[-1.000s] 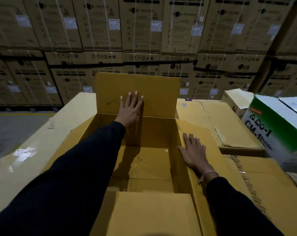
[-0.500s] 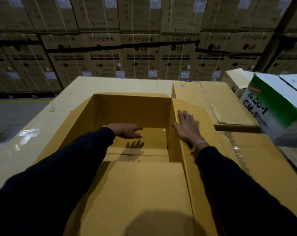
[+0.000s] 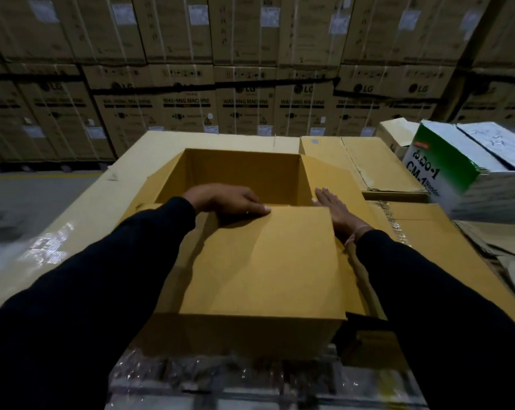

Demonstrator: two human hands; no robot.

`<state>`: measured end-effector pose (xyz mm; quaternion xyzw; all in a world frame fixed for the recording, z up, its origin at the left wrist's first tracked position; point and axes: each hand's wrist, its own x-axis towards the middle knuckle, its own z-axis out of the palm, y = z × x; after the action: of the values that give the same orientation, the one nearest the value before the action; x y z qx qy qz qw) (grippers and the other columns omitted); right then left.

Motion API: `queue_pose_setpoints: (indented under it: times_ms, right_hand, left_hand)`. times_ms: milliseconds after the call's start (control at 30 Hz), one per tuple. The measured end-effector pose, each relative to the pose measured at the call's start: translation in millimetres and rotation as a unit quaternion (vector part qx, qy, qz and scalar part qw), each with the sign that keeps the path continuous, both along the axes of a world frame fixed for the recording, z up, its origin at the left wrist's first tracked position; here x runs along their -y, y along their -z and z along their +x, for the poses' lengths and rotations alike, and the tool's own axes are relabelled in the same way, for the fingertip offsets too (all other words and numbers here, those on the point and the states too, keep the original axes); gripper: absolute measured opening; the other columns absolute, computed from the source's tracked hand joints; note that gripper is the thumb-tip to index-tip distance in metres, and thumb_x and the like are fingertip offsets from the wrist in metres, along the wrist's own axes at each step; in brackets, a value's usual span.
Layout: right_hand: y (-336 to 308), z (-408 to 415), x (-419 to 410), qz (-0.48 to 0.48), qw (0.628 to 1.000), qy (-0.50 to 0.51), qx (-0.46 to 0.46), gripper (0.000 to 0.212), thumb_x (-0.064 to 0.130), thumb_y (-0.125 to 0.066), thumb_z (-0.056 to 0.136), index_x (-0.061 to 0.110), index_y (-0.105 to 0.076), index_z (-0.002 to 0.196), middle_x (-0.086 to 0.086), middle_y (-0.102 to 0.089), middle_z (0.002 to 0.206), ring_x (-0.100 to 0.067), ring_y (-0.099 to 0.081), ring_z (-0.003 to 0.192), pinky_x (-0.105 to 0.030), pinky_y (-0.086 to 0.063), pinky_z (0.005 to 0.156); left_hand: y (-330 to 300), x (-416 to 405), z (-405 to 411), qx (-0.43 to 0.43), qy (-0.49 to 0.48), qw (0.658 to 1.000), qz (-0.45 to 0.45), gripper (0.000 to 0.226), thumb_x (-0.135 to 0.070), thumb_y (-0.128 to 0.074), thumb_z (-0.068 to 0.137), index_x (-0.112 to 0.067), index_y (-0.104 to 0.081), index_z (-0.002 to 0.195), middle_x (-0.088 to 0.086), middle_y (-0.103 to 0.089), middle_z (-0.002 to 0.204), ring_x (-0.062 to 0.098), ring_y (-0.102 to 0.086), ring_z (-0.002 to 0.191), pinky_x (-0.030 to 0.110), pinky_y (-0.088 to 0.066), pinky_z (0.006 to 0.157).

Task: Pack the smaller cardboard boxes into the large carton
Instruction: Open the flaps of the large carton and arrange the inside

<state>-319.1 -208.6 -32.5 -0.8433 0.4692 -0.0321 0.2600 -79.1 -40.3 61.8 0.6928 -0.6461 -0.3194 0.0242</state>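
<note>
Both hands work at the mouth of the large carton [image 3: 244, 173], apparently getting it ready to receive the smaller boxes. Left hand [image 3: 226, 199] reaches over the free edge of the near flap [image 3: 262, 261], fingers laid across its top with the thumb side hidden behind the cardboard; it looks to be grasping that edge, though I cannot tell how firmly. Right hand [image 3: 336, 211] lies flat and relaxed on the right flap [image 3: 339, 179], fingers straight, pressing it outward so it stays clear of the opening.

Beyond the left hand the carton's cavity is open and, as far as can be seen, holds nothing; the near flap covers the part closest to the person. Just past the right hand, flattened or closed brown cardboard boxes [image 3: 377, 164] lie side by side, and further right sits a green-and-white printed box [image 3: 445, 170], tilted. Which of these are meant for packing I cannot say. Well beyond both hands stands a wall of stacked washing-machine cartons [image 3: 250, 84].

My judgement: packing has not begun, and the near flap needs folding back next.
</note>
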Motion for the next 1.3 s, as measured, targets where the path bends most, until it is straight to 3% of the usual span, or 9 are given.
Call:
queue_pose_setpoints:
  times_ms: [100,267,533,667,900,1067,1167,1233,1300]
  right_hand:
    - [-3.1,-24.9,-33.5,0.056,0.997,0.008,0.058,0.052,0.029,-0.046,0.112,0.016,-0.026,0.158,-0.019,-0.01,0.173,-0.039,-0.01,0.159,-0.053,-0.012,0.128]
    - [16.7,-63.6,-82.4,0.146,0.966,0.1,0.188,0.059,0.003,-0.045,0.109,0.004,-0.024,0.164,-0.02,-0.026,0.169,-0.037,-0.024,0.157,-0.053,-0.023,0.126]
    - [17.8,-94.9,-156.0,0.073,0.99,0.066,0.098,0.073,0.032,-0.057,0.106,0.007,-0.02,0.164,-0.017,-0.022,0.169,-0.042,-0.022,0.154,-0.056,-0.018,0.127]
    - [15.4,-100.3,-182.8,0.087,0.991,0.09,0.051,0.067,0.039,-0.037,0.113,0.008,-0.011,0.166,-0.016,-0.004,0.174,-0.034,-0.006,0.161,-0.05,-0.01,0.129]
    - [19.4,-106.3,-209.5,0.001,0.998,0.065,-0.016,0.073,0.06,-0.017,0.11,0.021,-0.002,0.169,-0.008,0.005,0.176,-0.028,0.004,0.162,-0.052,-0.003,0.129]
    - [24.4,-107.2,-216.0,-0.006,0.996,0.085,-0.022,0.074,0.063,-0.02,0.108,0.023,-0.004,0.169,-0.008,0.005,0.176,-0.032,0.002,0.161,-0.054,-0.005,0.129]
    - [26.1,-107.7,-217.3,-0.002,0.995,0.095,-0.035,0.077,0.068,-0.02,0.106,0.026,-0.001,0.169,-0.006,0.006,0.176,-0.034,0.003,0.161,-0.057,-0.005,0.128]
    - [28.4,-106.4,-216.1,-0.005,0.994,0.1,-0.04,0.08,0.07,-0.021,0.104,0.027,-0.001,0.168,-0.005,0.007,0.176,-0.034,0.004,0.161,-0.058,-0.005,0.128]
    - [31.5,-104.9,-213.9,-0.011,0.994,0.107,-0.036,0.081,0.071,-0.023,0.104,0.028,-0.001,0.168,-0.004,0.007,0.176,-0.034,0.004,0.161,-0.058,-0.004,0.128]
  left_hand:
    - [-41.7,-25.1,-12.6,0.022,0.016,0.999,-0.043,0.04,-0.064,-0.048,0.099,-0.032,-0.07,0.105,-0.006,-0.068,0.098,0.012,-0.064,0.084,0.025,-0.047,0.069]
    - [-90.3,-87.9,-39.1,0.04,0.035,0.994,-0.096,0.045,-0.055,-0.045,0.102,-0.031,-0.06,0.137,-0.01,-0.064,0.127,0.01,-0.063,0.107,0.023,-0.048,0.076]
    - [-104.0,-210.4,-98.7,0.036,0.095,0.992,-0.073,0.044,-0.034,-0.045,0.107,-0.031,-0.042,0.151,-0.013,-0.053,0.138,-0.006,-0.051,0.103,0.016,-0.041,0.082]
    - [-75.0,-259.0,-125.7,0.057,0.132,0.99,0.01,0.051,-0.038,-0.042,0.109,-0.048,-0.028,0.157,-0.009,-0.047,0.153,0.012,-0.05,0.126,0.035,-0.041,0.098]
    - [18.3,-289.0,-157.4,0.134,0.188,0.966,0.116,0.1,-0.08,-0.053,0.085,-0.05,0.004,0.16,-0.015,0.019,0.168,0.018,0.015,0.157,0.056,-0.007,0.125]
    - [69.9,-249.9,-147.7,0.16,0.132,0.978,-0.035,0.103,-0.078,-0.056,0.083,-0.038,-0.003,0.163,-0.002,0.011,0.171,0.028,0.016,0.156,0.064,0.005,0.123]
    - [83.9,-210.3,-130.8,0.17,0.051,0.976,-0.123,0.093,-0.069,-0.057,0.09,-0.035,-0.01,0.163,0.006,-0.016,0.169,0.032,-0.014,0.156,0.06,-0.01,0.124]
    - [93.2,-192.4,-120.4,0.201,0.017,0.967,-0.156,0.087,-0.082,-0.043,0.087,-0.032,-0.032,0.157,0.005,-0.053,0.147,0.026,-0.053,0.129,0.045,-0.046,0.103]
    - [105.0,-180.7,-113.2,0.23,0.008,0.956,-0.181,0.101,-0.097,-0.022,0.074,-0.026,-0.056,0.139,0.0,-0.068,0.117,0.018,-0.064,0.1,0.031,-0.049,0.072]
